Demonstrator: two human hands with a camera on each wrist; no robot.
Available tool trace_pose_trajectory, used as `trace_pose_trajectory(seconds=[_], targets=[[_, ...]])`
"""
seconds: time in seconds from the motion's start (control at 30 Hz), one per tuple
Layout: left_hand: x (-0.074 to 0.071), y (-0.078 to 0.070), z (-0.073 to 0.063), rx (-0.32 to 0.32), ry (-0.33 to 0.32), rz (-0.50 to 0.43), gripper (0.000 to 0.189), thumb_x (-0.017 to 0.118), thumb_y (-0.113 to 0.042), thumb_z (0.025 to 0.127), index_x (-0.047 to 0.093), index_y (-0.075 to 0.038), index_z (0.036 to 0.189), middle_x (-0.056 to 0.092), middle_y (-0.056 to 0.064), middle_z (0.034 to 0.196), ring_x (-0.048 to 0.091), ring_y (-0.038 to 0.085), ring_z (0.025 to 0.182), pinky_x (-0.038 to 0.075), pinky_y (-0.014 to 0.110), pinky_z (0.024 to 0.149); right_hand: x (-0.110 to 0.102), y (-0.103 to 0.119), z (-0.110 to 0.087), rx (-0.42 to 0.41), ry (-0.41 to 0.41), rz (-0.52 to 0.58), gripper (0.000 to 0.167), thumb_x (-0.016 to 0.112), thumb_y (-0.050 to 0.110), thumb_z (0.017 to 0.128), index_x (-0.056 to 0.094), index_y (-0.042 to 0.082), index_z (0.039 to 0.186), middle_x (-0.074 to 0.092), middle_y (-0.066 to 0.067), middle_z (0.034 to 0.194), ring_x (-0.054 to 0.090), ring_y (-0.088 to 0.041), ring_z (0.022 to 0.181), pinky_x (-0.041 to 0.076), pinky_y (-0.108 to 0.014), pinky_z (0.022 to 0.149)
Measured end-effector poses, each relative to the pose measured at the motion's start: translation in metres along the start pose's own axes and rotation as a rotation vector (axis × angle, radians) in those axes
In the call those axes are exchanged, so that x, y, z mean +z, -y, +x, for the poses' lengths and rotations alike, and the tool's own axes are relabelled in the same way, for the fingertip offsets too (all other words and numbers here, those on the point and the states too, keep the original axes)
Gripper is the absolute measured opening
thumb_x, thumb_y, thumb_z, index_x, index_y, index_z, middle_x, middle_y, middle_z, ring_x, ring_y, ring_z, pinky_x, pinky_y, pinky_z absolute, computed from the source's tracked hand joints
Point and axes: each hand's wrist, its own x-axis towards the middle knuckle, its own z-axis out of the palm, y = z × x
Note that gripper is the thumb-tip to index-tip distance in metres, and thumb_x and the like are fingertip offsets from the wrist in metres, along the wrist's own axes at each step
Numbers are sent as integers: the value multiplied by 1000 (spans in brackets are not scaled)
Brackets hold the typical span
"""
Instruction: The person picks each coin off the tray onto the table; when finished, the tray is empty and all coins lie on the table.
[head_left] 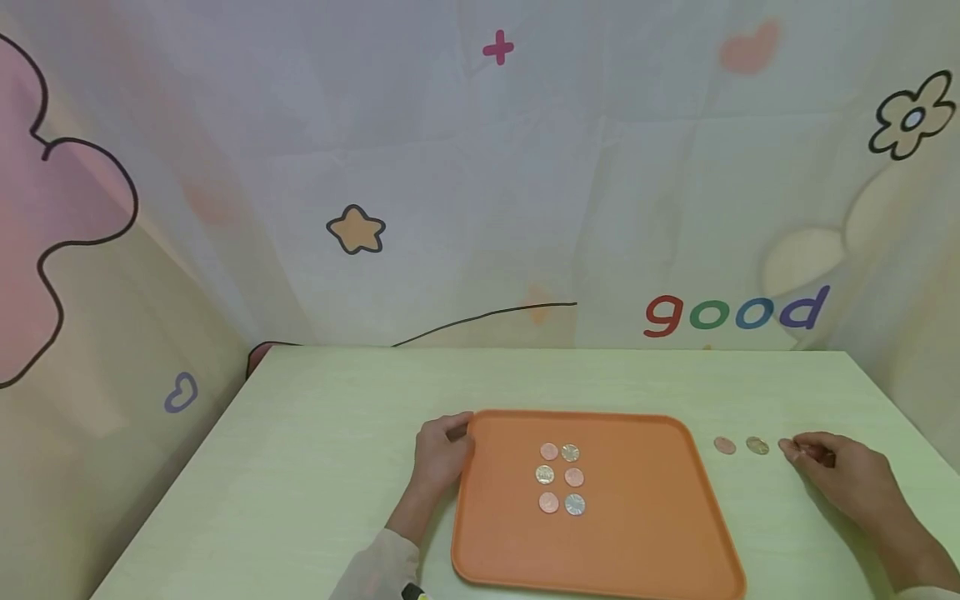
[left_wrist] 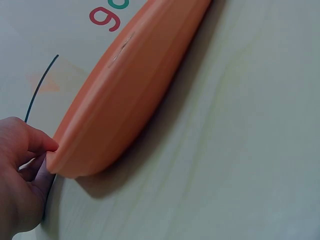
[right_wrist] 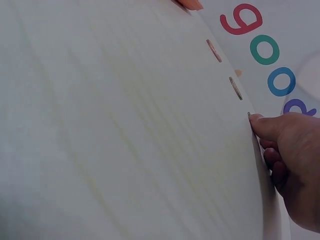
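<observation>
My left hand (head_left: pixel 441 457) grips the left rim of an orange tray (head_left: pixel 637 500); in the left wrist view, its fingers and thumb pinch the tray's corner (left_wrist: pixel 75 162). Six coins lie on the tray in two columns, among them a silver-coloured coin (head_left: pixel 574 504) and a copper-coloured coin (head_left: pixel 548 502). Right of the tray, my right hand (head_left: pixel 851 477) pinches a copper-coloured coin (head_left: pixel 784 447) at the table surface. The other fingers of that hand are curled under. Beside it lie a gold-coloured coin (head_left: pixel 757 445) and another copper-coloured coin (head_left: pixel 724 445).
The pale green table (head_left: pixel 337 433) stands against a printed curtain (head_left: pixel 480 208) at the back and sides. Coloured letters (head_left: pixel 738 313) on the curtain read "good". Near the left sleeve a small black and yellow item (head_left: pixel 414 592) shows at the bottom edge.
</observation>
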Motion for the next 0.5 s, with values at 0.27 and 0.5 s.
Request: trace_pose_trajectory(seconds=[0.27, 0.5], targets=[[-1, 1, 0, -5, 19, -11, 43, 58, 3, 86, 68, 4, 128, 71, 25, 124, 67, 39, 118, 59, 46, 94, 1, 0, -7, 51, -18, 27, 63, 61, 42, 100, 59, -17, 122, 69, -24, 92, 62, -26, 79, 45, -28, 64], [0, 2, 1, 2, 8, -13, 43, 59, 3, 85, 69, 4, 127, 72, 25, 122, 68, 39, 117, 59, 46, 94, -1, -3, -13, 46, -18, -5, 57, 63, 38, 99, 60, -13, 124, 71, -22, 93, 64, -28, 79, 41, -28, 61]])
